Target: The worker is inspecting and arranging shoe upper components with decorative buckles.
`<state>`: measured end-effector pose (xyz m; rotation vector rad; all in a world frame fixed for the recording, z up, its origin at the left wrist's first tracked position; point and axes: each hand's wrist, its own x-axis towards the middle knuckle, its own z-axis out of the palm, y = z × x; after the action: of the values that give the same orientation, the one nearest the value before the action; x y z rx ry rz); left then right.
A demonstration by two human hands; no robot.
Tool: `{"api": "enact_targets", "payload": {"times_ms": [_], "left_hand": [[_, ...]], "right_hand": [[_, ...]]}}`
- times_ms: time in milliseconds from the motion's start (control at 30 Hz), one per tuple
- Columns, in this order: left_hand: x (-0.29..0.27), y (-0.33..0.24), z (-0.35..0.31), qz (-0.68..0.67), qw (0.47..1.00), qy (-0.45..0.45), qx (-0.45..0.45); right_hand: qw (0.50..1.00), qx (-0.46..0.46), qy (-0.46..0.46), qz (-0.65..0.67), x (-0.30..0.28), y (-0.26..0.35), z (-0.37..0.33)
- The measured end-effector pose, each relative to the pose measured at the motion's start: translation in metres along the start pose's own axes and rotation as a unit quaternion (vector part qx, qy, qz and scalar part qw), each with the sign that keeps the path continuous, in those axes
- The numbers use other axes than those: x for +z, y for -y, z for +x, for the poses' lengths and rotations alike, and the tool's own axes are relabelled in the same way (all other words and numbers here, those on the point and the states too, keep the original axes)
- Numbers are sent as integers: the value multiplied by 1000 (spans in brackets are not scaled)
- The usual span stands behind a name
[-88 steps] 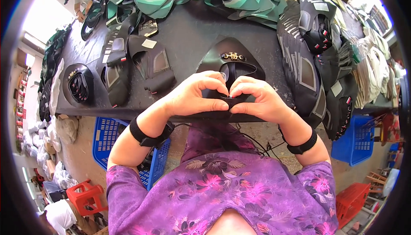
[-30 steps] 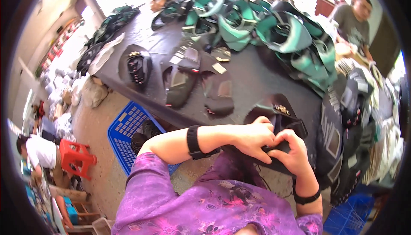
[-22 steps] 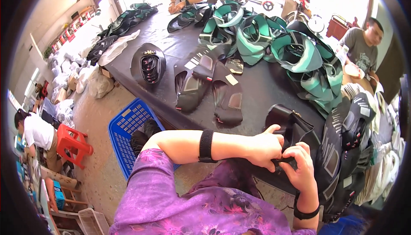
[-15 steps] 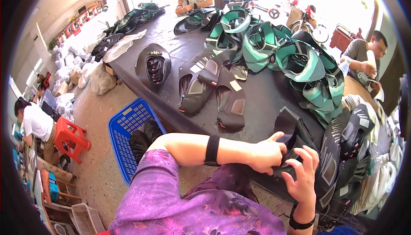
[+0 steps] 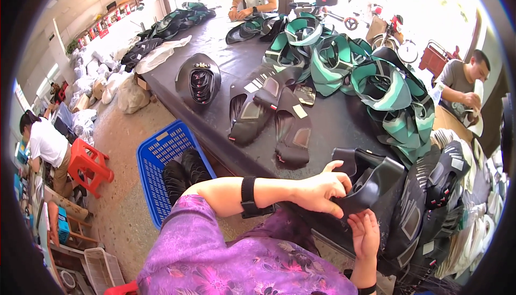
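A black shoe upper (image 5: 379, 185), curved into a loop with a glossy outer side, stands at the table's near right edge. My left hand (image 5: 323, 192) pinches its left side between thumb and fingers. My right hand (image 5: 365, 233) is below it, fingers together and bent, fingertips at its lower edge. Part of that grip is hidden by the upper's edge. Just beyond lie overlapping flat black shoe pieces (image 5: 294, 133) and a second fanned stack (image 5: 252, 112). A nested stack of black uppers (image 5: 198, 82) stands farther left.
Teal-and-black uppers (image 5: 379, 85) heap along the table's (image 5: 226, 55) right side. Dark pieces (image 5: 411, 203) pile close by my right arm. A blue basket (image 5: 148, 179) holding black pieces stands on the floor left, near a red stool (image 5: 88, 163). Three other people work around the room.
The black upper has been raised and opened into a loop. My left hand has shifted slightly left; my right hand has dropped left and its spread fingers have closed together at the upper's lower edge.
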<state>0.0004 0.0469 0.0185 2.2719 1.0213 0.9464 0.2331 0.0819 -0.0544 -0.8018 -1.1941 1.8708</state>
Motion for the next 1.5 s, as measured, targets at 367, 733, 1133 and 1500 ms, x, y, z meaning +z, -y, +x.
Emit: {"api": "enact_targets", "payload": {"times_ms": [367,733,1133,1500], "left_hand": [[2,9,-28,-5,1000,4,24],[-4,7,-34,-78,990,114,-20],[9,1,-41,-40,998,15,-55],[19,-2,-46,33,997,-11,-63]], "right_hand": [[922,67,23,381,11,-31,40],[886,94,169,422,33,-30,36],[922,-5,61,382,22,-31,11],[940,-41,114,319,31,-10,-13]]}}
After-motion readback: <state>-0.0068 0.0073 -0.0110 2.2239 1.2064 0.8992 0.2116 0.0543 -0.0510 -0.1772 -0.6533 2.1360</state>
